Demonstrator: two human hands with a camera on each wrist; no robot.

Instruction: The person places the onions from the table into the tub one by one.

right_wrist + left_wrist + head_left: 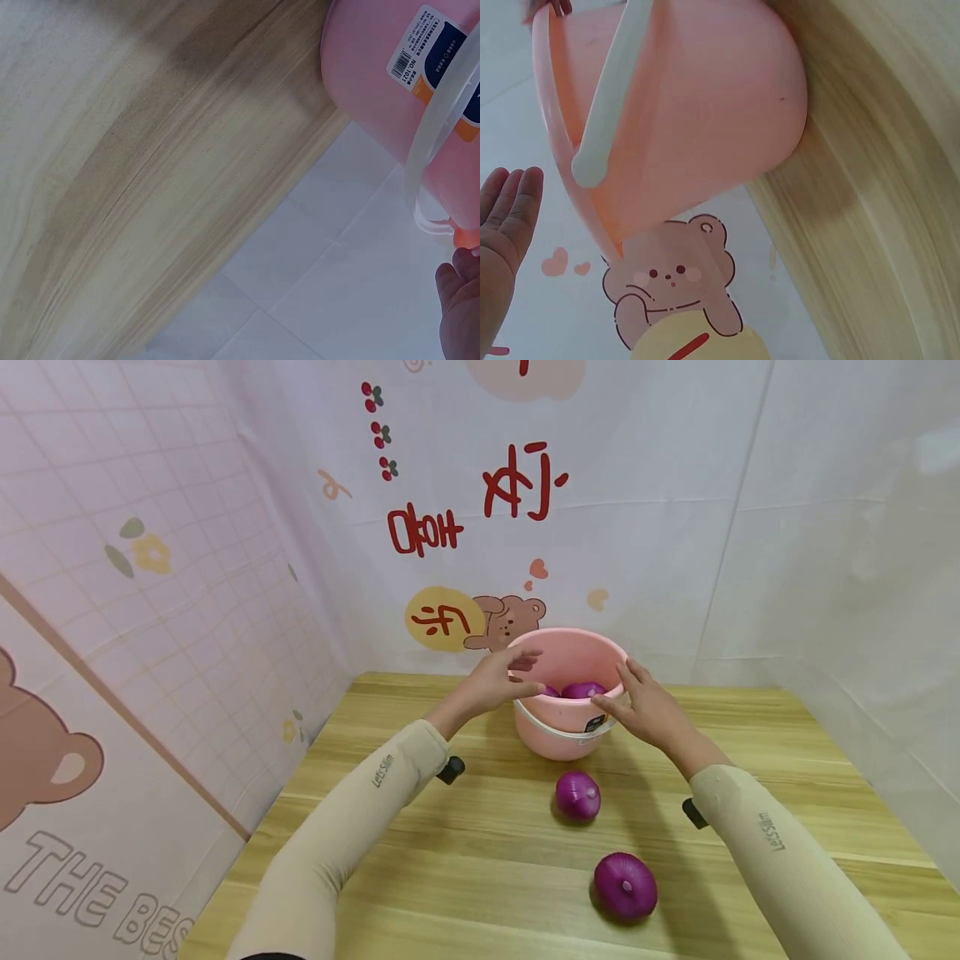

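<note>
A pink bucket [558, 741] with a white handle [562, 732] stands upright on the table. Purple onions [583, 690] show inside it, partly hidden by the front wall. My left hand [504, 681] is at the bucket's left rim, fingers extended over the opening; the left wrist view shows these fingers straight and apart from the wall. On the opposite side, my right hand [643, 703] touches the rim with spread, relaxed fingers, its thumb near the front edge. One purple onion [577, 796] lies before the bucket, and another onion [626, 887] lies closer to me.
The wood-grain table [450, 877] meets a white printed cloth backdrop [660, 568] right behind the bucket. Another printed cloth [187, 635] borders the left side. A label [435, 56] is stuck on the bucket's outer wall.
</note>
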